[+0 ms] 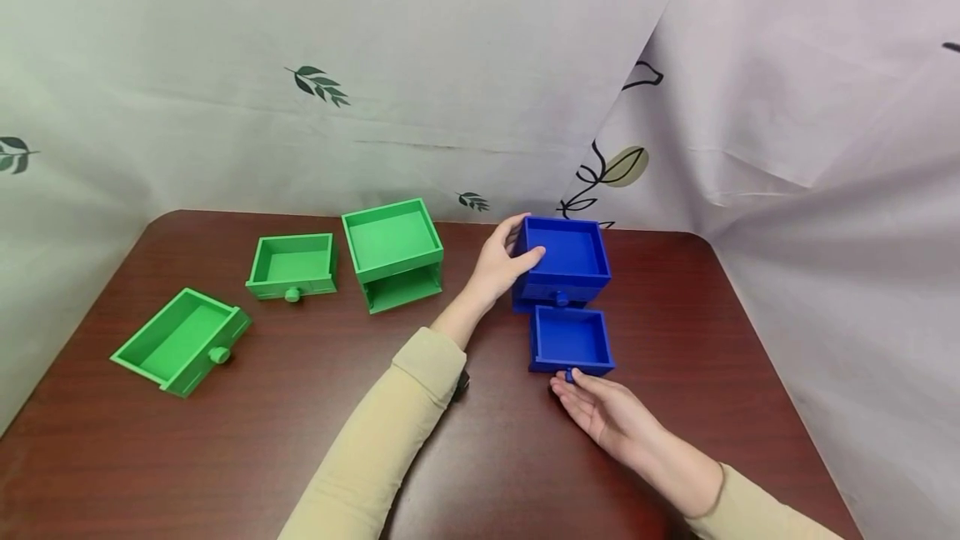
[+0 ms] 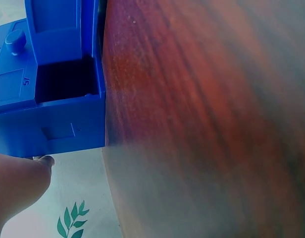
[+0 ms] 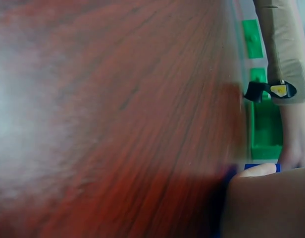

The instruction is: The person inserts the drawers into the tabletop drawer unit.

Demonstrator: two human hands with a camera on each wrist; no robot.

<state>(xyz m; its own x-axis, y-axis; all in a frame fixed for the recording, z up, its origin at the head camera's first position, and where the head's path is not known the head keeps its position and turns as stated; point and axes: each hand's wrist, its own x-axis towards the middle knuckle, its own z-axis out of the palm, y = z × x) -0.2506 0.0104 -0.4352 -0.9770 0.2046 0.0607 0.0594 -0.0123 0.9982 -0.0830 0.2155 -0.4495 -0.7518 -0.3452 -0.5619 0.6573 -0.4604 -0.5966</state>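
In the head view my left hand (image 1: 495, 267) grips the left side of a small blue cabinet (image 1: 564, 247), thumb over the rim of its tray top. One drawer with a round knob (image 1: 561, 298) sits in the cabinet's upper slot. In front stands a second blue drawer (image 1: 572, 337), partly in the lower slot or just before it; I cannot tell how far in. My right hand (image 1: 611, 422) pinches that drawer's knob between thumb and fingers. Up close in the left wrist view, the cabinet (image 2: 68, 126) shows a dark lower opening with the drawer (image 2: 56, 29) at it.
Left of the blue cabinet stands a green cabinet (image 1: 393, 240) with a hollow front. A green drawer (image 1: 294, 261) lies beside it, and another green drawer (image 1: 183, 336) lies angled farther left. A white patterned cloth (image 1: 420, 90) hangs behind the brown table (image 1: 262, 457).
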